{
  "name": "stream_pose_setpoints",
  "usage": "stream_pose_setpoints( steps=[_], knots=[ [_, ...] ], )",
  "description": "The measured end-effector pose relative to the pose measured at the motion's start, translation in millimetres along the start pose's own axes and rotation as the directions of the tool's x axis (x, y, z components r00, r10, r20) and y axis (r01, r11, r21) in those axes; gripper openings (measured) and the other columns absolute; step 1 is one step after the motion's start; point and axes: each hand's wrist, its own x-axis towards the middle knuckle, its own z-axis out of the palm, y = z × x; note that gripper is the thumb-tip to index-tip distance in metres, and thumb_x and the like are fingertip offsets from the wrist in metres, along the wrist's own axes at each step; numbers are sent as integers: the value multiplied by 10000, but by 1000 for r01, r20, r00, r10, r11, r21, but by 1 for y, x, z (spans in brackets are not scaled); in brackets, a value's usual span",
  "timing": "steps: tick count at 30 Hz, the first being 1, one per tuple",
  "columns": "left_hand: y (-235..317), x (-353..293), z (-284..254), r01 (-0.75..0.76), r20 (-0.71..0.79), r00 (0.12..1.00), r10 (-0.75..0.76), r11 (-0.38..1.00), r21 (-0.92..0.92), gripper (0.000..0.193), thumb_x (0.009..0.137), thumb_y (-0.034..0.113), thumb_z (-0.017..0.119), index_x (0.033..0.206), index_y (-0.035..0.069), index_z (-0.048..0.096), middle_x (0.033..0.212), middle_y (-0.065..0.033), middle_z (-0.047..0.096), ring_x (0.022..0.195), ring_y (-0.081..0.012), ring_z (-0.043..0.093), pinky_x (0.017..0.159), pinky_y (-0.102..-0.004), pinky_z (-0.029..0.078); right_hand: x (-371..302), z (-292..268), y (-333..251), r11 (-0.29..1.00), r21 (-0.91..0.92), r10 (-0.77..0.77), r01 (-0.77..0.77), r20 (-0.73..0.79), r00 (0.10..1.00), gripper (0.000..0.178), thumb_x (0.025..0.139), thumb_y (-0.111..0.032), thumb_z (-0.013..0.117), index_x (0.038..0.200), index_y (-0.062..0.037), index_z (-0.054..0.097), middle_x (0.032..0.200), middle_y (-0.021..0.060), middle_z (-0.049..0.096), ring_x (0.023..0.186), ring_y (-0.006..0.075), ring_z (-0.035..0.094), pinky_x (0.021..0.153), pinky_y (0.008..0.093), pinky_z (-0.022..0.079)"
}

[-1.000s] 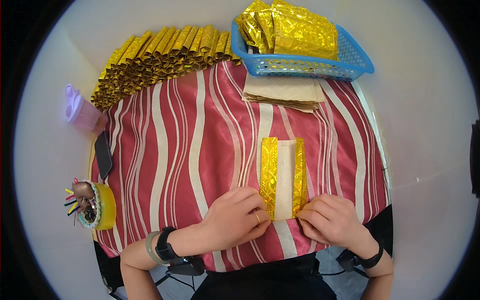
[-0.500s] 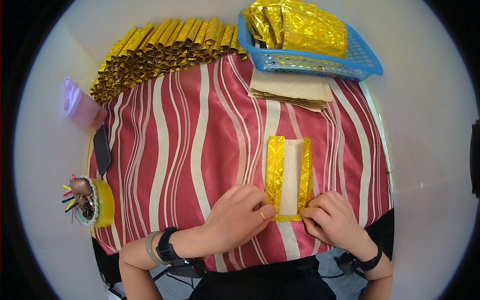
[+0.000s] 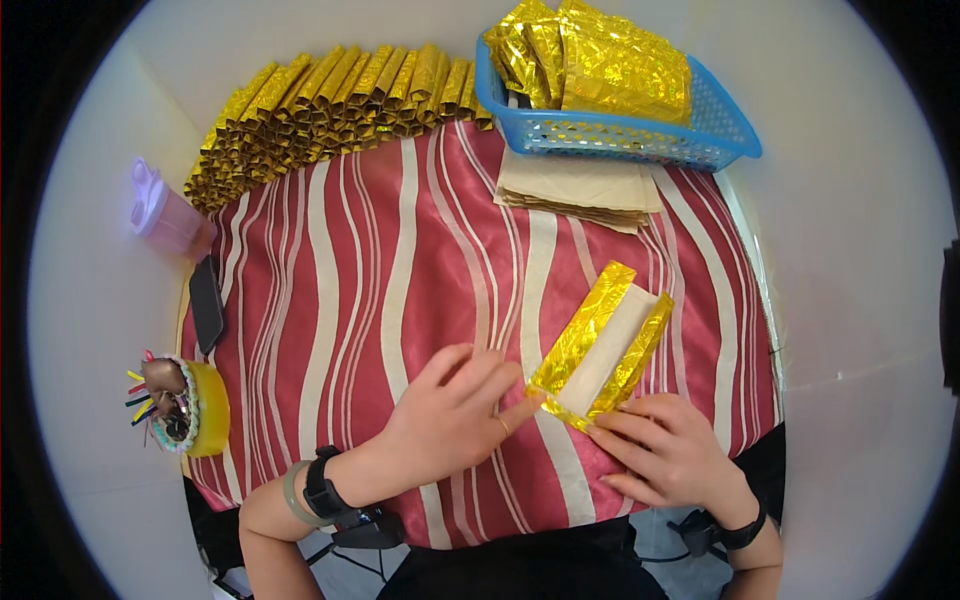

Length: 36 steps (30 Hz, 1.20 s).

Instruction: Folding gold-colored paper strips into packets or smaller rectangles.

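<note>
A gold foil paper lies slantwise on the striped cloth. Its two long sides and its near end are folded inward, with a plain cream strip between them. My right hand has its fingers at the near right corner of the paper and appears to pinch that edge. My left hand, with a ring on one finger, is beside the near left corner. Its fingers are apart, and one fingertip reaches close to the fold; whether it touches cannot be made out.
Stacked gold paper rolls line the back left. A blue basket of gold sheets stands back right, near a cream paper stack. Along the left are a purple cup, a dark phone and a yellow container. Red striped cloth covers the table.
The folded paper has turned clockwise, its far end swinging right. My left hand has let go of the near left corner and spread its fingers; my right hand stays at the right corner.
</note>
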Motion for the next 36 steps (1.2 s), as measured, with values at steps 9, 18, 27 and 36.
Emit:
stream_pose_setpoints(
  steps=[9,18,27,36],
  knots=[
    [-6,18,3,251,-19,968,-252,967,-50,424,752,238,729,1114,30,659,1205,-121,556,1134,-322,473,976,-467,364,39,15,-9,971,235,-93,53,165,982,766,858,-486,630,1356,66,444,1441,218,424,1358,319,399,1116,432,321],
    [7,15,6,266,96,959,-265,964,0,529,797,228,696,1230,-45,567,1320,-153,502,1229,-332,423,1074,-516,304,40,5,-16,959,223,183,-176,-11,983,881,821,-431,692,1397,124,323,1452,310,339,1376,418,331,1133,461,285],
    [10,11,14,281,216,936,-276,960,8,570,865,229,594,1330,-76,474,1453,-241,399,1413,-351,304,1110,-496,286,75,39,-19,972,129,206,-197,-57,977,1061,757,-644,643,1389,150,331,1473,298,330,1410,376,295,1151,422,256],
    [8,13,7,265,267,925,-270,963,56,639,869,268,610,1358,-97,417,1463,-242,381,1411,-335,308,1101,-492,296,65,33,-12,956,-4,294,-294,50,954,1020,780,-630,630,1404,123,339,1494,270,320,1424,332,292,1154,398,256]
  ],
)
